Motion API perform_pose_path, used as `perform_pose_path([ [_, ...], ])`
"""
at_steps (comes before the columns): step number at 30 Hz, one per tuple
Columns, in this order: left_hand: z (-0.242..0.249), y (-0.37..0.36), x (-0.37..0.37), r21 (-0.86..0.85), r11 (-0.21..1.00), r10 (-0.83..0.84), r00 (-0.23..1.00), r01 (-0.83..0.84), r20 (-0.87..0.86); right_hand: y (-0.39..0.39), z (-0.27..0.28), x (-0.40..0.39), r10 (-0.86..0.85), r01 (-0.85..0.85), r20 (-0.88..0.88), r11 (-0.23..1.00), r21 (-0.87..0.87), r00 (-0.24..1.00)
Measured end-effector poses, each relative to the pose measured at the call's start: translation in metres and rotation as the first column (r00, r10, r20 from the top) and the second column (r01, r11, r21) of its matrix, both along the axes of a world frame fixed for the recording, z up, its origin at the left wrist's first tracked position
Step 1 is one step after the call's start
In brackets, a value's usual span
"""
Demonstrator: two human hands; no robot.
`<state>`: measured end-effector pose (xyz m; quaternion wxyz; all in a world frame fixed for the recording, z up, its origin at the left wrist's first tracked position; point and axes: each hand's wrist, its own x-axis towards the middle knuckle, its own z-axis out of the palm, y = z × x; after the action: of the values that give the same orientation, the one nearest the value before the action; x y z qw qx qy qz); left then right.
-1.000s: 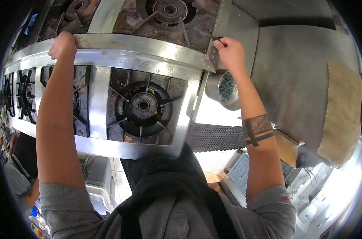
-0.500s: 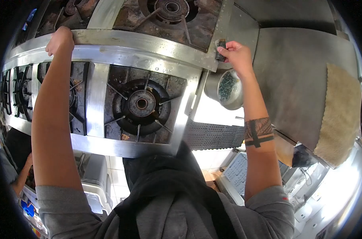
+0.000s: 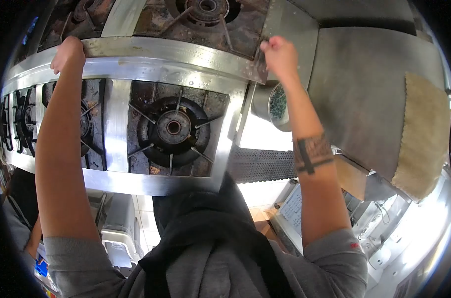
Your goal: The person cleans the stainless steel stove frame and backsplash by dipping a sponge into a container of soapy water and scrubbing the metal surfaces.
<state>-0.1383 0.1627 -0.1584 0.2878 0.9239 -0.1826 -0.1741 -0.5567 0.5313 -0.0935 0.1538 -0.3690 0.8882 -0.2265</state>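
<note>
My left hand (image 3: 69, 53) is closed over the steel ledge (image 3: 151, 47) of the stove, its fingers curled at the rim. My right hand (image 3: 280, 55) is closed at the right corner of the raised rear stove section. A dark block-like scouring pad is in its fingers, smeared by motion and hard to make out at this moment. Just below that hand stands a metal pot (image 3: 261, 105) with dark green contents, partly hidden by my right forearm. Water drops dot the steel near the corner.
A front burner (image 3: 174, 127) with its grate lies between my arms; a rear burner (image 3: 206, 7) sits beyond. To the right, a tan cloth (image 3: 424, 136) lies on a steel surface (image 3: 364, 99). A black perforated mat (image 3: 263, 166) is below the pot. Another person's arm (image 3: 34, 238) shows at far left.
My right hand has moved left and slightly farther away, blurring the scouring pad over the steel corner. My left hand keeps its place on the ledge. The view has shifted slightly.
</note>
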Motion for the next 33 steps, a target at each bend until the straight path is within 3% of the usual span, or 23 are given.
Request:
perform_pose_path([
  [1, 0.0, 0.002, 0.001, -0.006, 1.0, -0.003, 1.0, 0.003, 0.013, -0.016, 0.011, -0.006, -0.082, 0.075, 0.136, 0.996, 0.057, 0.987],
  [2, 0.001, 0.002, 0.001, -0.014, 1.0, -0.006, 1.0, 0.006, 0.025, -0.016, 0.012, -0.003, -0.082, 0.075, 0.135, 0.996, 0.057, 0.987],
  [4, 0.017, 0.012, -0.008, -0.058, 0.998, 0.036, 0.998, -0.039, -0.059, -0.008, 0.012, 0.007, 0.028, -0.017, -0.079, 0.992, 0.128, 0.996],
  [5, 0.026, 0.019, -0.013, -0.1, 0.99, 0.082, 0.987, -0.097, -0.142, 0.007, 0.01, 0.021, 0.011, -0.007, -0.043, 0.995, 0.098, 0.999],
  [6, 0.023, 0.017, -0.013, -0.095, 0.99, 0.088, 0.986, -0.102, -0.144, 0.013, 0.02, 0.042, 0.059, -0.034, -0.164, 0.988, 0.151, 0.985],
  [8, 0.019, 0.013, -0.011, -0.112, 0.985, 0.123, 0.988, -0.134, -0.096, 0.008, 0.006, 0.028, 0.043, -0.041, -0.111, 0.999, 0.015, 0.993],
  [11, 0.02, 0.014, -0.011, -0.132, 0.982, 0.12, 0.985, -0.136, -0.123, -0.033, 0.019, 0.012, -0.059, 0.061, -0.134, 0.998, 0.011, 0.989],
  [15, 0.005, 0.005, 0.0, -0.108, 0.984, 0.131, 0.986, -0.142, -0.106, 0.013, 0.01, 0.051, 0.003, -0.001, -0.219, 1.0, 0.01, 0.976],
  [17, -0.008, -0.007, 0.009, 0.04, 0.998, -0.051, 0.996, 0.048, 0.079, 0.0, 0.002, 0.036, 0.012, -0.026, -0.22, 0.998, -0.062, 0.975],
  [18, -0.004, -0.005, 0.004, 0.04, 0.998, -0.059, 0.995, 0.056, 0.08, -0.008, -0.001, 0.025, 0.018, -0.05, -0.228, 0.989, -0.138, 0.973],
  [23, 0.017, 0.009, -0.006, -0.124, 0.981, 0.124, 0.977, -0.146, -0.173, 0.005, 0.01, 0.041, 0.007, -0.006, -0.196, 1.0, 0.005, 0.981],
  [26, 0.005, 0.005, 0.002, -0.081, 0.996, 0.039, 0.994, -0.047, -0.102, 0.003, 0.001, 0.033, 0.037, -0.048, -0.221, 0.998, -0.044, 0.975],
  [29, 0.009, 0.013, 0.003, -0.106, 0.994, -0.036, 0.995, 0.026, -0.094, -0.073, 0.001, -0.038, 0.059, -0.079, -0.314, 0.996, -0.051, 0.948],
  [32, 0.014, 0.01, -0.003, -0.096, 0.993, 0.056, 0.994, -0.065, -0.096, -0.092, 0.0, -0.06, 0.13, -0.159, -0.405, 0.987, -0.038, 0.905],
  [33, 0.012, 0.012, -0.003, -0.09, 0.994, 0.057, 0.993, -0.066, -0.099, -0.07, -0.003, -0.049, 0.071, -0.089, -0.301, 0.995, -0.046, 0.951],
])
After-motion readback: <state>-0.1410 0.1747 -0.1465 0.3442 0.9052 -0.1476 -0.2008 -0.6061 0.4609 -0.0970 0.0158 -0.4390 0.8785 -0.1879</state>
